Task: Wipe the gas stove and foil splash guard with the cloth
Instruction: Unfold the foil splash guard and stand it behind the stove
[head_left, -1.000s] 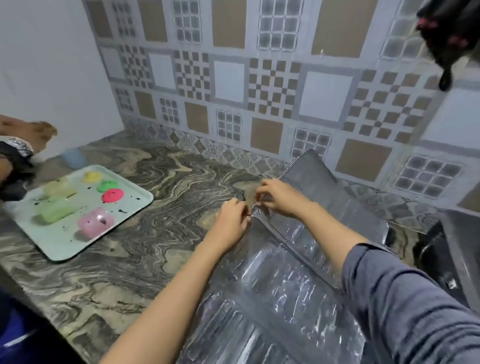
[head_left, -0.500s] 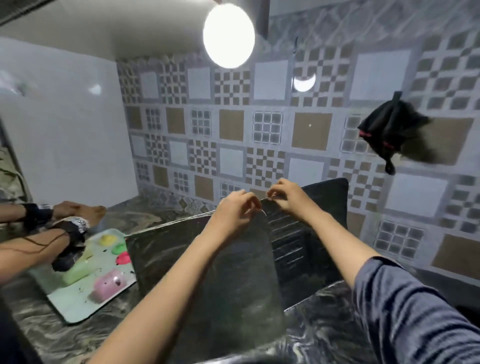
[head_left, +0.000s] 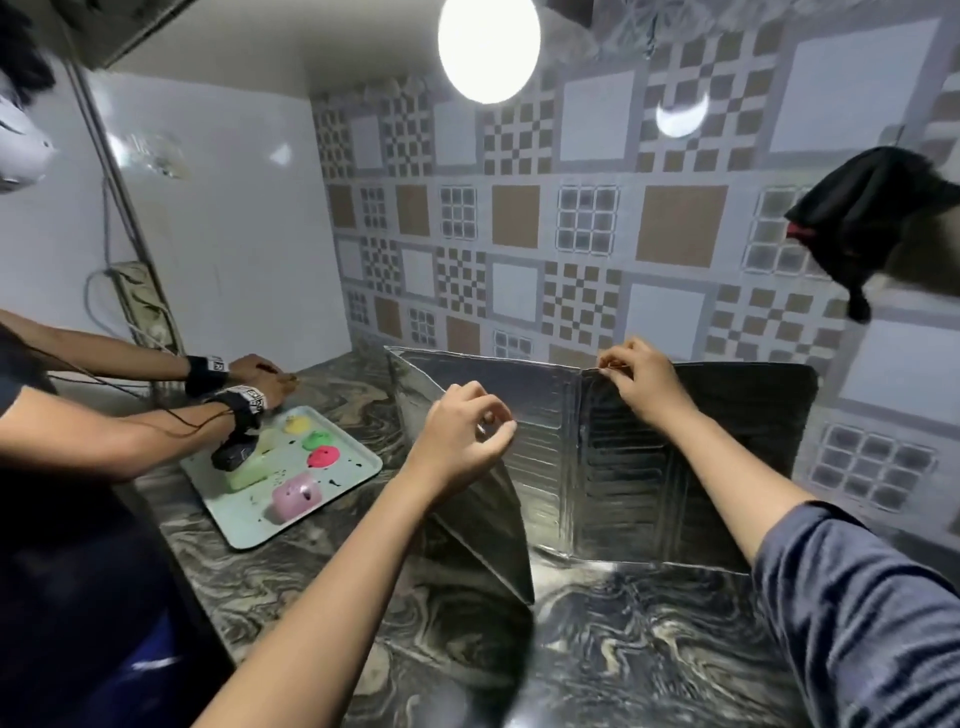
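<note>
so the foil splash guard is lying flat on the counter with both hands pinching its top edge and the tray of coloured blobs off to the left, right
Not quite. The head view shows the foil splash guard standing upright on the counter, its panels unfolded, not lying flat. The rest holds: the left hand and right hand pinch its top edge, and the tray of coloured blobs sits off to the left.

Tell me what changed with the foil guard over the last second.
The foil guard went from lying flat to standing upright, unfolded into panels on the counter. Both hands stayed on its top edge: the left hand on the left panel, the right hand at the fold. The tray stayed put.
</note>
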